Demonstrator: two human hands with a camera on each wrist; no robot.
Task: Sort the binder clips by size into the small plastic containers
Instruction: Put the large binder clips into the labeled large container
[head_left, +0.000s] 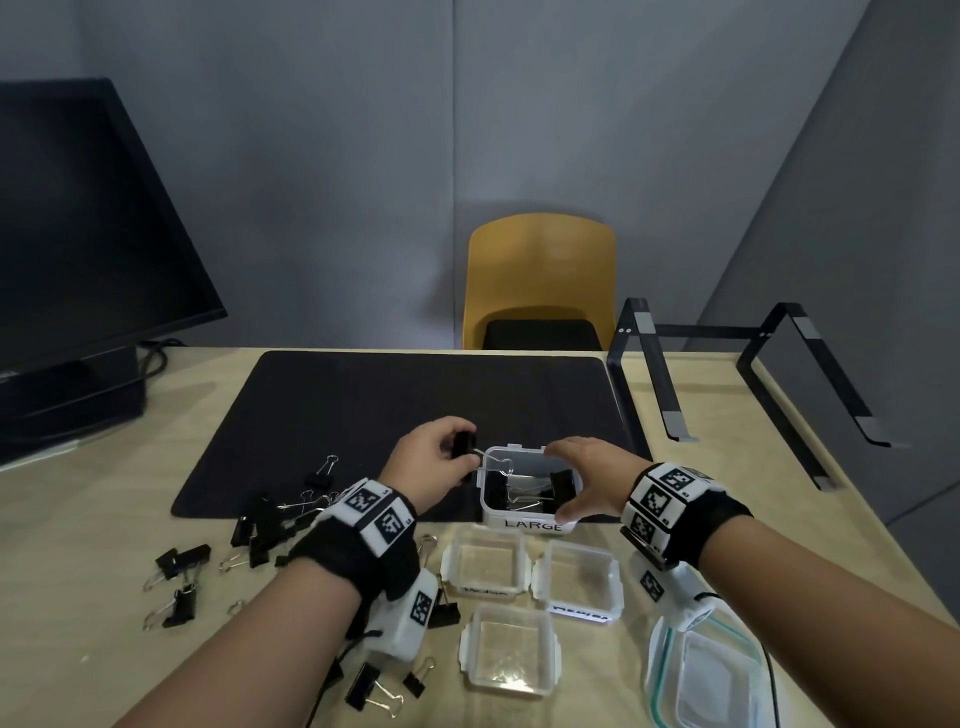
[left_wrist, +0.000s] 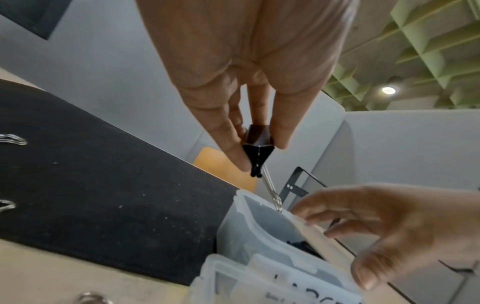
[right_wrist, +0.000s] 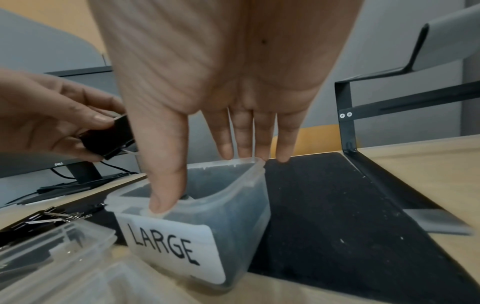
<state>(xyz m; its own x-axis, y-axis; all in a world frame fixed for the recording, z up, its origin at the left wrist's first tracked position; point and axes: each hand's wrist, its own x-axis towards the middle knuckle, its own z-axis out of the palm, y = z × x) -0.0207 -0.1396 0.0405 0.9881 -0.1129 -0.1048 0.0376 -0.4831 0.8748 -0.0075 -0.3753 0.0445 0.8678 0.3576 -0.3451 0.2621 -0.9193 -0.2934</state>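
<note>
My left hand (head_left: 465, 452) pinches a large black binder clip (head_left: 464, 445) between thumb and fingers. Its wire handles point down over the left rim of the clear container labelled LARGE (head_left: 519, 525). The left wrist view shows the clip (left_wrist: 258, 142) just above that container (left_wrist: 246, 226). My right hand (head_left: 563, 480) spans the container's top, thumb on the near rim and fingers on the far rim (right_wrist: 207, 182). A few large clips (head_left: 524, 493) lie inside. Several loose clips (head_left: 270, 525) are scattered on the table to the left.
Three small clear containers stand in front of the LARGE one: two labelled Medium (head_left: 447, 566) (head_left: 615, 582) and a third (head_left: 465, 649). A bigger teal-sealed container (head_left: 654, 675) is at right. A black mat (head_left: 389, 405), a monitor (head_left: 78, 234) and a laptop stand (head_left: 753, 374) sit behind.
</note>
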